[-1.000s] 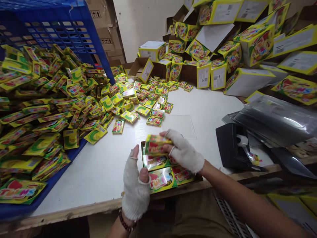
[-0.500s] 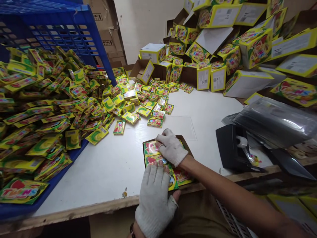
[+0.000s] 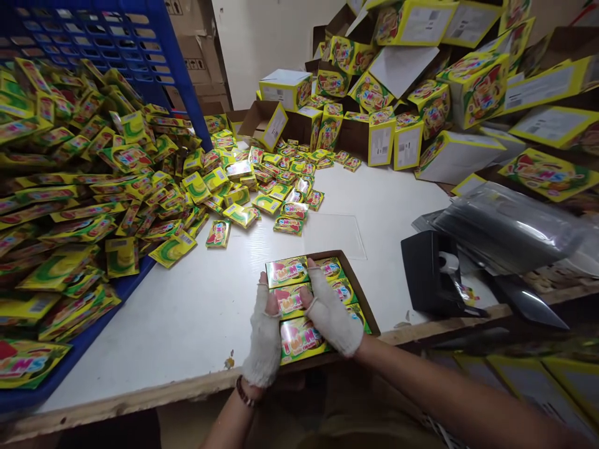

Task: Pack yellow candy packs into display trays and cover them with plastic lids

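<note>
An open cardboard box (image 3: 365,305) with dark brown inner walls lies at the table's front edge, filled with rows of small yellow-green packs (image 3: 294,269) printed TWINS. My left hand (image 3: 263,340), in a white fingerless glove, lies along the box's left side. Its fingers point away from me and its thumb bends over the packs. My right hand (image 3: 331,315), gloved alike, rests over the middle of the contents. Its thumb presses a left-column pack while its fingers reach towards the gap between the columns; the fingertips are partly hidden.
A blue crate (image 3: 187,81) heaped with loose packs (image 3: 126,159) stands at left, spilling onto the white table (image 3: 187,318). Printed cartons (image 3: 472,93) pile up behind. A clear sheet (image 3: 334,237) lies beyond the box. At right are a black tape dispenser (image 3: 425,274) and clear plastic sleeves (image 3: 510,218).
My left hand has shifted from the top of the packs to the box's left side. My right hand has come nearer and lower, uncovering the rows. The view has shifted slightly.
</note>
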### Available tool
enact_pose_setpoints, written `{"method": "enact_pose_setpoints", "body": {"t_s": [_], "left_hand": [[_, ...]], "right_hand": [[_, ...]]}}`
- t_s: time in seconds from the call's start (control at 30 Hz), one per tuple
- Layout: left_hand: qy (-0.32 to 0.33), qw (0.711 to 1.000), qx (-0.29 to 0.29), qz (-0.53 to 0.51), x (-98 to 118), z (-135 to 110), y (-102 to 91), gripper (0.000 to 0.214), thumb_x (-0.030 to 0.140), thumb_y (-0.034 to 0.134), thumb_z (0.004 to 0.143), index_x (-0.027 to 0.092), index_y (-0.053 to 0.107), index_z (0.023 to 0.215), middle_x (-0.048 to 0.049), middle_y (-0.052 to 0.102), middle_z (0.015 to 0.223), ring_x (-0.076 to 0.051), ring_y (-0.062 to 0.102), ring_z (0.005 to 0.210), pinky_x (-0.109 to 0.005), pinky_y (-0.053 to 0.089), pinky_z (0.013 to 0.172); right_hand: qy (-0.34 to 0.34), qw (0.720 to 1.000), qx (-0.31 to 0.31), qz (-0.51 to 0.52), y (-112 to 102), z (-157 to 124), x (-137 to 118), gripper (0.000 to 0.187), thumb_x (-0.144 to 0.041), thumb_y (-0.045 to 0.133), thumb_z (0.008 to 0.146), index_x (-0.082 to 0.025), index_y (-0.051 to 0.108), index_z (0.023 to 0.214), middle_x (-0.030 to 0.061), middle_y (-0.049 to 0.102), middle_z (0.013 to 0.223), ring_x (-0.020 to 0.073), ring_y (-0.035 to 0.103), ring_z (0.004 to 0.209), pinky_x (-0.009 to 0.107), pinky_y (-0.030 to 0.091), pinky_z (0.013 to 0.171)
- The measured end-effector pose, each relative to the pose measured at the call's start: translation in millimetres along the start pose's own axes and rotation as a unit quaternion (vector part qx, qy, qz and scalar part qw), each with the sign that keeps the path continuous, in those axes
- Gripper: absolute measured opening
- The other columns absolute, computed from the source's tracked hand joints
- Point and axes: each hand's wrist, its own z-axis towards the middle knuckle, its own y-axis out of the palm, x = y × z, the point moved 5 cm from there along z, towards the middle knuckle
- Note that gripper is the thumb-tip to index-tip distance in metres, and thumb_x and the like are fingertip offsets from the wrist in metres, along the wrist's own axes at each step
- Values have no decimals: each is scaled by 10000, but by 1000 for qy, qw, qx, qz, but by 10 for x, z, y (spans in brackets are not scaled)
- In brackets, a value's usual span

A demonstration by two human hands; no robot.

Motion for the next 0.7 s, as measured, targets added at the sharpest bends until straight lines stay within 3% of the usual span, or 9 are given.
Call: {"method": "enact_pose_setpoints", "body": {"t_s": [0.1,0.2,0.3,0.33,0.37,0.43,0.53,0.63,0.7], "left_hand": [[-89,988,-20,-124,-23,-15,78,761,642,417,892,263,233,1525,-77,388,1536,-257,492,1323,-384,506,1029],[-80,989,-68,-108,49,101,-39,777,714,306,884,224,329,1487,-121,471,1473,-263,538,1274,-412,485,1040],[-2,995,-12,101,175,574,-378,695,639,327,903,154,462,1383,-166,527,1403,-269,537,1266,-430,451,1062],[31,972,40,229,237,787,-511,622,555,414,895,138,486,1351,-170,539,1382,-271,515,1284,-424,426,1081],[43,930,93,353,288,1003,-633,581,489,463,875,124,498,1326,-176,552,1355,-284,496,1295,-431,411,1088],[41,899,148,410,338,1403,-813,577,383,565,805,64,510,1283,-241,479,1392,-356,373,1375,-499,303,1144],[30,888,165,429,337,1746,-957,503,307,604,757,75,560,1202,-244,555,1284,-393,463,1282,-551,346,1086],[43,893,149,423,343,1662,-961,496,316,575,800,118,532,1253,-171,623,1213,-298,593,1129,-461,459,1008],[125,898,123,402,459,1405,-843,569,328,572,818,132,457,1340,-147,599,1274,-244,595,1137,-404,465,1025]], "right_hand": [[13,999,-23,31,109,-40,37,775,-630,487,861,-188,355,1483,122,334,1534,285,212,1466,482,155,1214],[23,994,-40,102,100,-9,89,875,-663,481,856,-211,184,1544,121,279,1564,255,224,1468,472,176,1214],[41,986,-33,157,55,35,154,902,-660,513,847,-260,114,1551,116,262,1575,244,262,1458,474,216,1205],[47,985,-26,165,46,44,174,895,-653,525,845,-279,116,1549,111,263,1576,243,273,1454,476,226,1203],[51,984,-21,170,43,49,190,884,-644,532,846,-294,121,1546,107,266,1575,242,279,1452,475,233,1202],[55,983,-15,172,49,43,212,866,-627,543,849,-304,137,1542,110,290,1564,240,286,1449,467,244,1202],[40,985,12,168,12,19,215,828,-603,577,840,-291,220,1519,125,343,1532,255,317,1435,469,284,1187],[-25,983,58,174,-122,50,97,749,-563,631,821,-293,336,1454,113,354,1524,268,363,1407,462,336,1159],[-67,982,62,163,-203,146,-63,701,-521,661,813,-289,381,1413,109,365,1511,266,434,1352,441,390,1118]]}}
